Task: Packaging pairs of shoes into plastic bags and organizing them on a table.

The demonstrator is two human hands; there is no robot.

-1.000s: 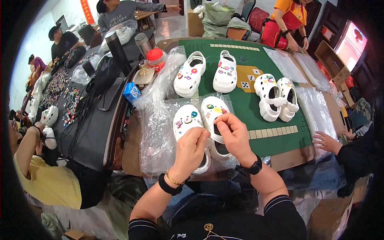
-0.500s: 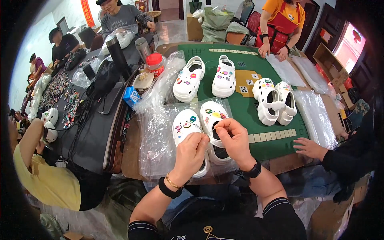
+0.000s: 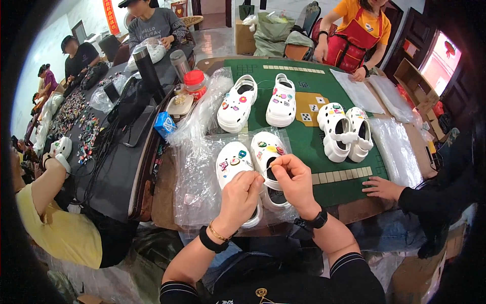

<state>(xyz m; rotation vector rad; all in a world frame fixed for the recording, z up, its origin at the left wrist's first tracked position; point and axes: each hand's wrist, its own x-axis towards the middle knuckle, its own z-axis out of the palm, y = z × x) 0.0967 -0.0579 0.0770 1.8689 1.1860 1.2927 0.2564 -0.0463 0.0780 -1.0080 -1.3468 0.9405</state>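
Two white clogs with coloured charms lie side by side on clear plastic at the near edge of the green table mat (image 3: 304,142). My left hand (image 3: 242,195) rests over the heel of the left clog (image 3: 232,163), fingers pinched. My right hand (image 3: 295,178) is closed over the right clog (image 3: 267,149), its fingertips pinched together near my left hand. What sits between the fingertips is too small to make out. A black band is on each wrist.
Two more pairs of white clogs (image 3: 258,104) (image 3: 346,133) stand farther back on the mat. Clear plastic bags (image 3: 195,177) lie left and right. Another person's hand (image 3: 380,187) rests on the table's right edge. People sit at a dark table (image 3: 116,152) to the left.
My view has tilted so the table sits slightly lower. My hands stay on the near pair, fingertips drawn closer together. The other person's hand at the right has slid further onto the table.
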